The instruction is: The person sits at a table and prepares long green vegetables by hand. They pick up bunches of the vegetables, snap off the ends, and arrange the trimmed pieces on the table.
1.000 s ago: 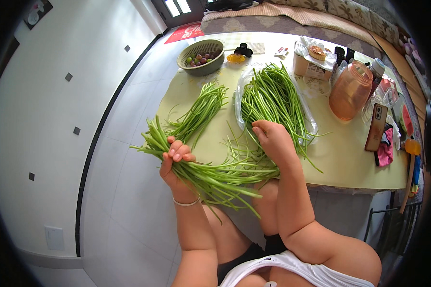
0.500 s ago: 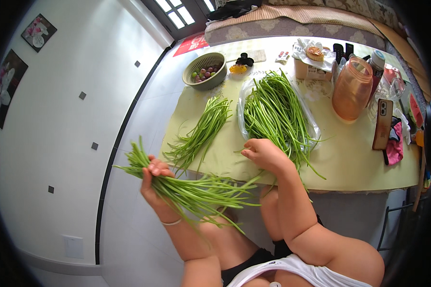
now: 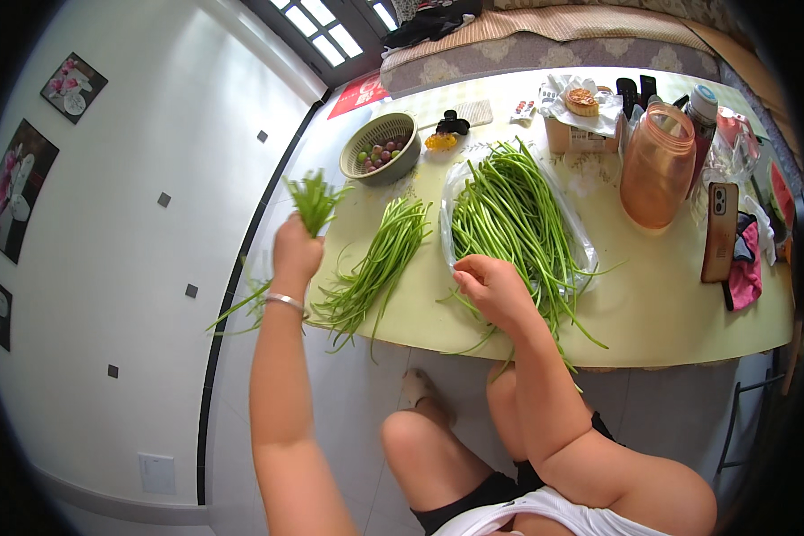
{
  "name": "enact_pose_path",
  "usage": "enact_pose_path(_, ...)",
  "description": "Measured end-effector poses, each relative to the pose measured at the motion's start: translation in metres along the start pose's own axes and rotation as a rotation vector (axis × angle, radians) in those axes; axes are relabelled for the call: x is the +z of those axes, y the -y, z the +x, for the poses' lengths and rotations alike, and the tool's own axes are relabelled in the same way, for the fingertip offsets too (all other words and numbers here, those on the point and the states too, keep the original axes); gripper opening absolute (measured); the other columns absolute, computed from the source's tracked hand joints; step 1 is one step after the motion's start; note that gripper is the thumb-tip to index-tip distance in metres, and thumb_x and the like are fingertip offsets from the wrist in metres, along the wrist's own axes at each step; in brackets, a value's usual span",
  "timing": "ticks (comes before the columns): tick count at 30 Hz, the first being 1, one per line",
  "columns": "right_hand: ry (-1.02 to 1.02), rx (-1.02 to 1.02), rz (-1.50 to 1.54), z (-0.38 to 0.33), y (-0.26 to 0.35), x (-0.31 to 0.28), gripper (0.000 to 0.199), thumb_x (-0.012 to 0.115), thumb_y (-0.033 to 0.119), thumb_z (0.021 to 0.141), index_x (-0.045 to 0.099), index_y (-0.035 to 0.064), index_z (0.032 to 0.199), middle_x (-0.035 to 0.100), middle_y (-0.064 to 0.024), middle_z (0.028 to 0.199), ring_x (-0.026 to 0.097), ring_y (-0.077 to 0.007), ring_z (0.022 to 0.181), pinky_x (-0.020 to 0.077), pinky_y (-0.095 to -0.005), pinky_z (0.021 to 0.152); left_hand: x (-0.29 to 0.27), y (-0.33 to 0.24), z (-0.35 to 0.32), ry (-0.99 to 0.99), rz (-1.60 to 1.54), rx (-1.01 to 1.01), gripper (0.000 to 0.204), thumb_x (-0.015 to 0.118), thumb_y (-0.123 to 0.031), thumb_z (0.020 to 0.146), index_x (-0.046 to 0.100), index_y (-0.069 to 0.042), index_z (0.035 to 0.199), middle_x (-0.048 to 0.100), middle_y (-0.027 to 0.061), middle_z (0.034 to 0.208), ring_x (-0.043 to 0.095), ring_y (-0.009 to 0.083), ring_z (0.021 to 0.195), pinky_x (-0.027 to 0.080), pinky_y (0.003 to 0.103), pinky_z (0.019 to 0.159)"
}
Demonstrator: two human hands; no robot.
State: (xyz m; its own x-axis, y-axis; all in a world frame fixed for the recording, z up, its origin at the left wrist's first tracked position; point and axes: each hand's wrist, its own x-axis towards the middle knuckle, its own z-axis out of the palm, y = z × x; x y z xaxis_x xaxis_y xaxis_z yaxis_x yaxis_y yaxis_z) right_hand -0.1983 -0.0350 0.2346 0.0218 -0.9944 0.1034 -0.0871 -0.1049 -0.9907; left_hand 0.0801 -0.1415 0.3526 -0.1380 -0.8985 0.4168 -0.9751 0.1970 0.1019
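Note:
My left hand (image 3: 295, 255) is raised to the left of the table and grips a bundle of long green stems (image 3: 311, 201); their cut ends stick up above the fist and the thin tails hang down behind my wrist. My right hand (image 3: 489, 288) rests on the near part of a large pile of green stems (image 3: 509, 210) that lies on a clear plastic sheet, fingers curled over a few stems. A smaller sorted bunch of stems (image 3: 380, 263) lies on the pale yellow table (image 3: 670, 313) between my hands.
At the table's far left stands a green colander of small round fruit (image 3: 381, 147). An orange pitcher (image 3: 657, 165), a phone (image 3: 719, 230), a cardboard box with food (image 3: 581, 121) and pink cloth (image 3: 743, 272) crowd the right side. White tiled floor lies to the left.
My left hand has lifted its bundle from low in front of my lap up and leftward, turning it upright. My right hand has let go of the bundle and settled on the big pile.

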Motion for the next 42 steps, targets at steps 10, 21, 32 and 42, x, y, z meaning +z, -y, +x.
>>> enact_pose_path(10, -0.096, -0.022, 0.203, 0.008, -0.016, -0.001, 0.019, 0.061, 0.013, 0.088, 0.065, -0.0022, 0.098, 0.067, -0.0085, 0.075, 0.058, -0.0115, 0.065, 0.0465, -0.0272, 0.061, 0.126, -0.003, 0.013, 0.481, -0.199, -0.275, 0.087, 0.065, -0.069, 0.072, 0.056, 0.003, 0.121, 0.06, 0.0253, 0.118, 0.055, 0.0375, 0.116, 0.041, 0.039, 0.099)
enact_pose_path(21, -0.24, -0.048, 0.049, -0.001, 0.006, -0.003, 0.018, 0.062, 0.013, 0.086, 0.066, -0.0014, 0.096, 0.068, -0.016, 0.086, 0.064, -0.0298, 0.078, 0.0502, -0.0361, 0.072, 0.122, 0.015, 0.011, 0.145, -0.281, -0.34, 0.062, 0.056, -0.054, 0.089, 0.062, 0.005, 0.106, 0.065, 0.0236, 0.099, 0.06, 0.0356, 0.1, 0.046, 0.04, 0.088)
enact_pose_path(32, -0.392, -0.111, -0.181, 0.006, -0.015, -0.004, 0.019, 0.062, 0.011, 0.085, 0.066, -0.0031, 0.097, 0.067, -0.016, 0.093, 0.065, -0.0283, 0.082, 0.0511, -0.0349, 0.073, 0.121, -0.128, -0.122, -0.101, -0.66, 0.026, 0.039, 0.068, -0.016, 0.083, 0.059, 0.002, 0.117, 0.061, 0.0194, 0.115, 0.057, 0.0343, 0.108, 0.044, 0.04, 0.095)
enact_pose_path(42, -0.277, -0.086, 0.031, 0.007, -0.018, 0.013, 0.016, 0.059, 0.009, 0.087, 0.066, -0.0037, 0.095, 0.067, -0.0154, 0.078, 0.064, -0.022, 0.065, 0.0495, -0.0315, 0.062, 0.13, -0.132, -0.157, 0.134, -0.697, -0.08, 0.035, 0.06, -0.012, 0.087, 0.058, 0.005, 0.118, 0.064, 0.0175, 0.111, 0.06, 0.0293, 0.104, 0.045, 0.036, 0.092)
